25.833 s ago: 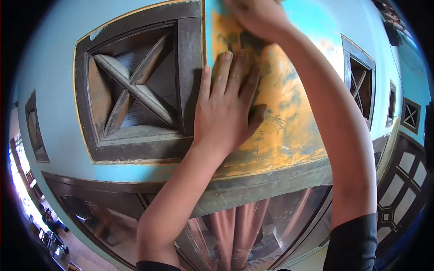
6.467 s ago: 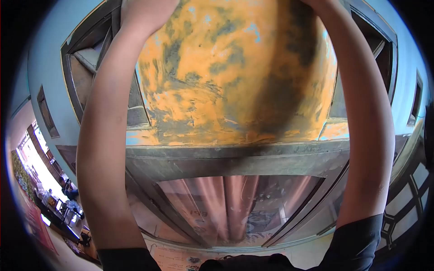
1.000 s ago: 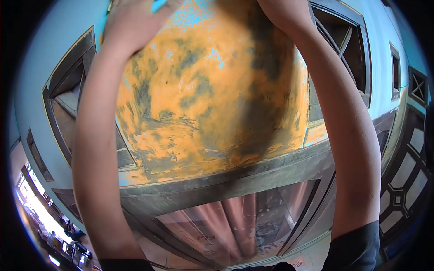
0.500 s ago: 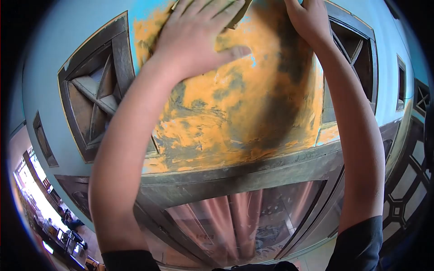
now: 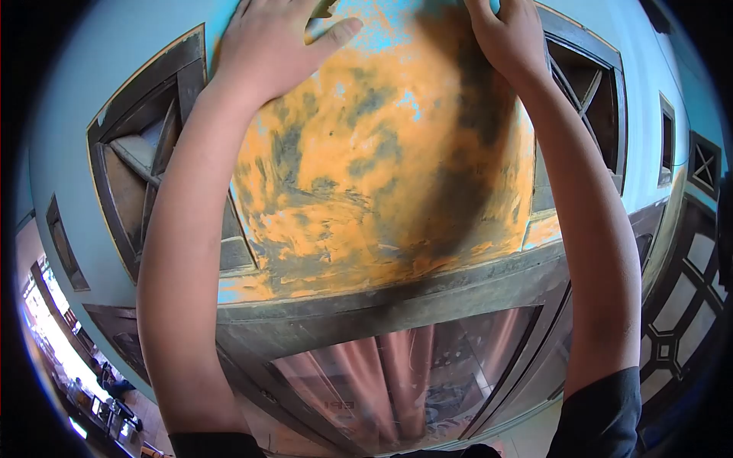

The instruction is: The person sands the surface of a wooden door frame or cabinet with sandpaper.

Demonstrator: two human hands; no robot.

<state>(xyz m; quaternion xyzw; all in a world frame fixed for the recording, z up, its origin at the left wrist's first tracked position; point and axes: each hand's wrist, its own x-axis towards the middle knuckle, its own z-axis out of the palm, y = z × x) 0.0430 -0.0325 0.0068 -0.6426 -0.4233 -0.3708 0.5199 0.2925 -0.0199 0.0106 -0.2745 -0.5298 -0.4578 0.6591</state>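
My left hand point(image 5: 275, 46) lies flat against the upper left of an orange wall panel point(image 5: 336, 153) mottled with dark grey, its thumb spread out. Under its palm is a flat brownish piece that looks like sandpaper point(image 5: 324, 10); only a small edge shows. Higher on the right, my right hand point(image 5: 510, 34) is at the panel's upper right, thumb apart from the fingers. The fingertips are cut off by the frame's top, and I see nothing held there. Bright blue shows through the orange in patches near the top.
Dark wooden vent frames with crossed slats point(image 5: 149, 153) flank the panel, and another point(image 5: 588, 99) is on the right. Below runs a wooden beam point(image 5: 382, 294) over a glass pane with pink curtains point(image 5: 405, 374). A dark panelled door point(image 5: 679, 305) stands far right.
My left hand has slid left and slightly up across the panel, and less of the brownish piece shows. My right hand has shifted slightly in view, together with the background.
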